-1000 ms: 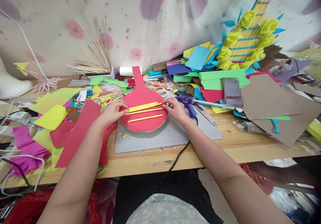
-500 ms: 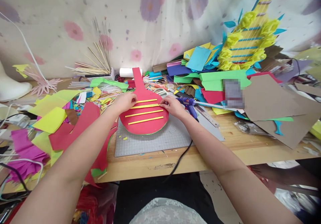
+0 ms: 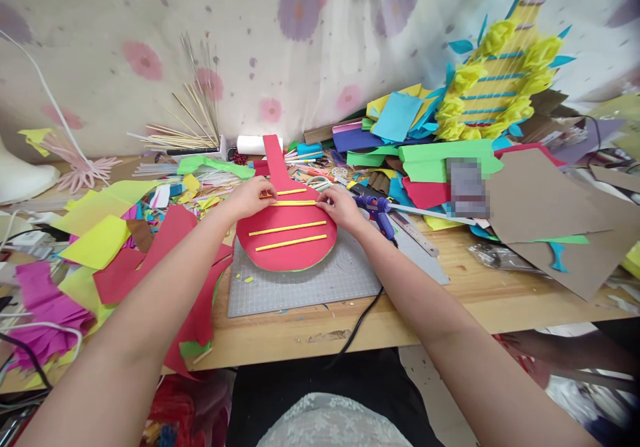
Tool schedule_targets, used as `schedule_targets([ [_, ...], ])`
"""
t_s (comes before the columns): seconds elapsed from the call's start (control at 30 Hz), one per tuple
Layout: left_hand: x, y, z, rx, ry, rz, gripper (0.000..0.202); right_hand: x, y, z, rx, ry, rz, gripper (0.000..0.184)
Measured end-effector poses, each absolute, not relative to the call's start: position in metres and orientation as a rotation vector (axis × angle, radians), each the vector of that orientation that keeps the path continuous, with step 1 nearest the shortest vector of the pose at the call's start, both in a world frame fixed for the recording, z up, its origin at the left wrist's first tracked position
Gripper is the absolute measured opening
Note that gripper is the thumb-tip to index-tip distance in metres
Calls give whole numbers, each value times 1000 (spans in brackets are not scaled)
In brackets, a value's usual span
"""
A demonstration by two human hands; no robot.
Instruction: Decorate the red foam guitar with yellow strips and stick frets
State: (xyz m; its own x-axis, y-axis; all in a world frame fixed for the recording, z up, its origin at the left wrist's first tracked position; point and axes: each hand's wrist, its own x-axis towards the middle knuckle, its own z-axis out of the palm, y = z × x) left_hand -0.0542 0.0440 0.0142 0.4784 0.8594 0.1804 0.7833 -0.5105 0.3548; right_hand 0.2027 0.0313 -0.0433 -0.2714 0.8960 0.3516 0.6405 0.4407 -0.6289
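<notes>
On a grey cutting mat (image 3: 295, 291) lies a red guitar-shaped paper cutout (image 3: 286, 217) with a round body, its neck pointing away from me. Several yellow strips cross the body roughly side by side. My left hand (image 3: 251, 200) pinches the left end of a yellow strip (image 3: 297, 203), while the fingertips of my right hand (image 3: 342, 207) pinch its right end. Just beyond it is another yellow strip (image 3: 293, 191), its left end partly hidden by my left fingers. Nearer to me, two more yellow strips (image 3: 290, 243) rest on the red body, untouched.
Right of my right hand lies a purple glue gun (image 3: 381, 219) with its black cord (image 3: 361, 320), beside a metal ruler (image 3: 414, 233). Red paper (image 3: 170, 250) and scraps crowd the left. A flower-trimmed yellow guitar (image 3: 493, 90) leans behind, near brown cardboard (image 3: 545, 213).
Both hands have moved slightly away from me, carrying the pinched strip toward the neck. The farthest strip has also shifted toward the neck and left. The two nearer strips stay put on the body.
</notes>
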Motion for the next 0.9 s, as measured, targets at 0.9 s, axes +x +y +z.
schedule_targets([
  [0.9,-33,10,36,2333,1591,39,18,204,38,-47,-1161,-2057,549,6],
])
